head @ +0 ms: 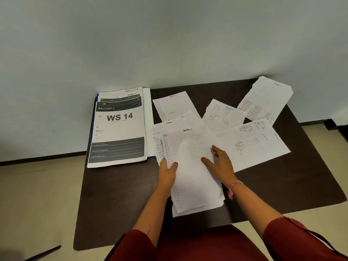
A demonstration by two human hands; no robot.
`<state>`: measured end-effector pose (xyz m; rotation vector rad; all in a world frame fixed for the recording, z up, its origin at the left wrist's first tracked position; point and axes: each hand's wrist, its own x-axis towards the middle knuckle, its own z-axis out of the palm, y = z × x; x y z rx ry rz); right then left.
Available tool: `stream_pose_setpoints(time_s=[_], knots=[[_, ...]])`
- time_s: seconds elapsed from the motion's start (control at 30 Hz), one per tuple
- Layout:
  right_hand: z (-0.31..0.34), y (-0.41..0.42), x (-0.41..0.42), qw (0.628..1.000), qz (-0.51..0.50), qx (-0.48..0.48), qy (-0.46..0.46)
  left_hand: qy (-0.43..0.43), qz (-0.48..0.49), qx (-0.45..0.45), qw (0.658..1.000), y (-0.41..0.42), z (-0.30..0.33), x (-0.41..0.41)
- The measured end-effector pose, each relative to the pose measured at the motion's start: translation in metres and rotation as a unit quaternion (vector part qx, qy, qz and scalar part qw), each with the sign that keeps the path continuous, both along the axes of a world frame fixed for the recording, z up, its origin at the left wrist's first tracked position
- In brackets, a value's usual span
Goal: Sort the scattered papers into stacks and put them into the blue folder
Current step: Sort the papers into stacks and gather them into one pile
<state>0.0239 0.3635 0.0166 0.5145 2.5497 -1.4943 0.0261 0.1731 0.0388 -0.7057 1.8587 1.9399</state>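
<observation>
Lined papers [195, 172] between both hands, long axis toward the wall.

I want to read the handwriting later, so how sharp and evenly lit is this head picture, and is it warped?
Head view: soft, even light, no glare; large print on the printed sheets reads clearly, handwriting on the lined papers is too blurred to read; the wide lens bends the table edges and wall line; faint shadows under both hands.
</observation>
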Motion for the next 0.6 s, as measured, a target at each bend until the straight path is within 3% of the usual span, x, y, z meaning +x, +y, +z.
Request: stream_pose_setpoints(time_s=[0.2,0.4,0.6], knots=[[0.015,0.007,0.005,0.97,-0.004,-0.241,-0.039,0.051,0.017,0.03,0.998,-0.004,0.012,-0.002],[0.029,0.005,-0.009,0.974,-0.013,-0.227,0.0,0.036,-0.001,0.051,0.998,-0.005,0.021,-0.009],[0.033,0.001,-0.013,0.979,-0.005,-0.202,0.012,0.063,-0.04,-0.071,0.995,-0.001,0.024,-0.007]])
